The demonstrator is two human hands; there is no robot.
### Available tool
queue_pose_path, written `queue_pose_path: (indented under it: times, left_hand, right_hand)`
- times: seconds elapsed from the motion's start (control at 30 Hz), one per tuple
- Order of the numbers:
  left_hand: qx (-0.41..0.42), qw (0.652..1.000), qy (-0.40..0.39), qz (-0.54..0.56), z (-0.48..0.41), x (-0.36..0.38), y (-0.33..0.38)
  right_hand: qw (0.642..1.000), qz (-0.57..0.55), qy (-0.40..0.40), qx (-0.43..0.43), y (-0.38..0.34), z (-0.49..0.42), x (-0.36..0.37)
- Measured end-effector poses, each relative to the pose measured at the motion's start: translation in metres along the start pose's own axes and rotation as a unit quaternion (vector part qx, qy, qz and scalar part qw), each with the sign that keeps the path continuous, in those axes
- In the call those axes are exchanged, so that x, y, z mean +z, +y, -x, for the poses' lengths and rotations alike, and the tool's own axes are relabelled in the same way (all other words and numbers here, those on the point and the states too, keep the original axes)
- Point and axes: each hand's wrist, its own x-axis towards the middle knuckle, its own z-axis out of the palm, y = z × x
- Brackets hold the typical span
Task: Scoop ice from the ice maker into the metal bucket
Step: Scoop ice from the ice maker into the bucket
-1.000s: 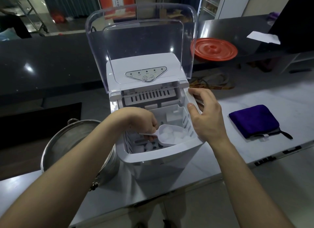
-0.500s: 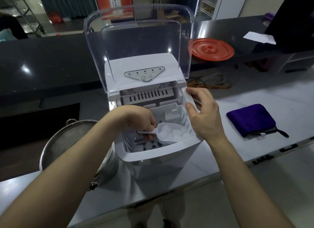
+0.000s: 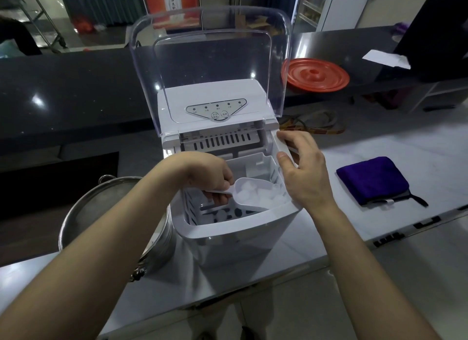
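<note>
A white ice maker (image 3: 235,241) stands on the counter with its clear lid (image 3: 210,61) raised. My left hand (image 3: 207,177) grips the handle of a white plastic scoop (image 3: 249,195) that sits inside the ice basket, filled with ice pieces (image 3: 263,196). More ice lies on the basket floor under it. My right hand (image 3: 304,172) holds the right rim of the machine, thumb inside the opening. The metal bucket (image 3: 101,210) stands just left of the machine, partly hidden behind my left forearm.
A folded purple cloth (image 3: 372,182) lies on the grey counter (image 3: 405,162) to the right. A red round lid (image 3: 316,75) and a white paper (image 3: 386,58) rest on the dark back counter. The counter's front edge runs close below the machine.
The scoop in my left hand has lifted slightly inside the basket with ice in it. My right hand stays on the rim.
</note>
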Motion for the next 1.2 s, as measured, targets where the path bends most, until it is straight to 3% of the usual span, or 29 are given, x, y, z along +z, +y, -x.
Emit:
queue_pose_path:
  times: [0.6, 1.2]
  left_hand:
    - [-0.012, 0.994, -0.023, 0.109, -0.004, -0.001, -0.007]
    - [0.003, 0.996, -0.015, 0.09, 0.013, -0.018, -0.003]
  right_hand:
    - [1.0, 0.011, 0.016, -0.015, -0.002, 0.0, -0.001]
    - [1.0, 0.0, 0.019, -0.013, -0.004, 0.001, -0.003]
